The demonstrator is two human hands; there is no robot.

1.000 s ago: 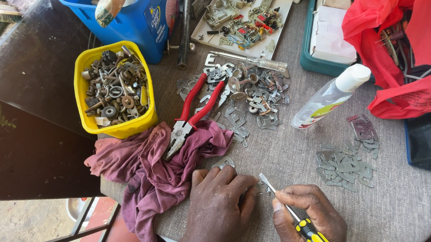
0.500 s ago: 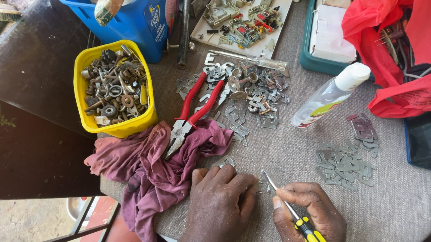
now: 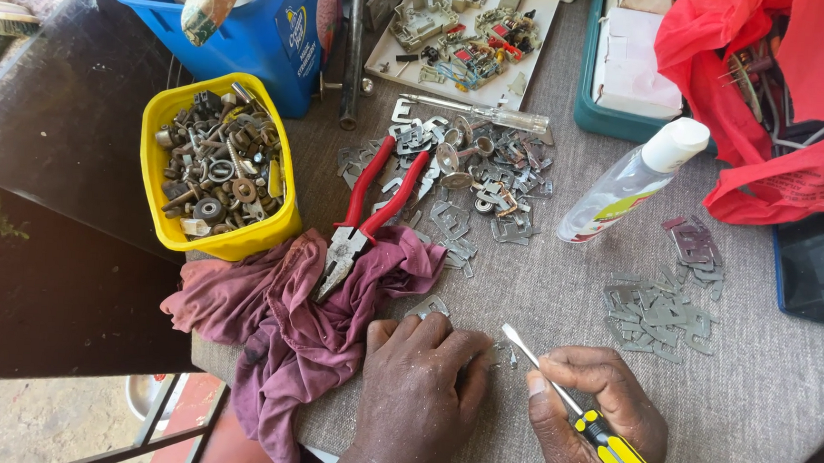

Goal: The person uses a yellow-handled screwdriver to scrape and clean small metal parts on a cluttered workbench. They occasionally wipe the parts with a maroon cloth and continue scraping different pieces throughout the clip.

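Gripping yellow screwdriver [image 3: 599, 438], right hand [image 3: 591, 414] beside left hand [image 3: 422, 385]

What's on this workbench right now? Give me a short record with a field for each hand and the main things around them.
Left hand: pressed palm-down on the grey cloth-covered table, beside a small metal piece; what lies under it is hidden
Right hand: grips a yellow-and-black screwdriver, blade angled up towards the left hand
Maroon rag: bunched left of the hands
Red-handled pliers: nose resting on the rag
Yellow tub: full of nuts, bolts and washers
Flat metal plates: loose heap, right of centre
Clear squeeze bottle: lying on its side
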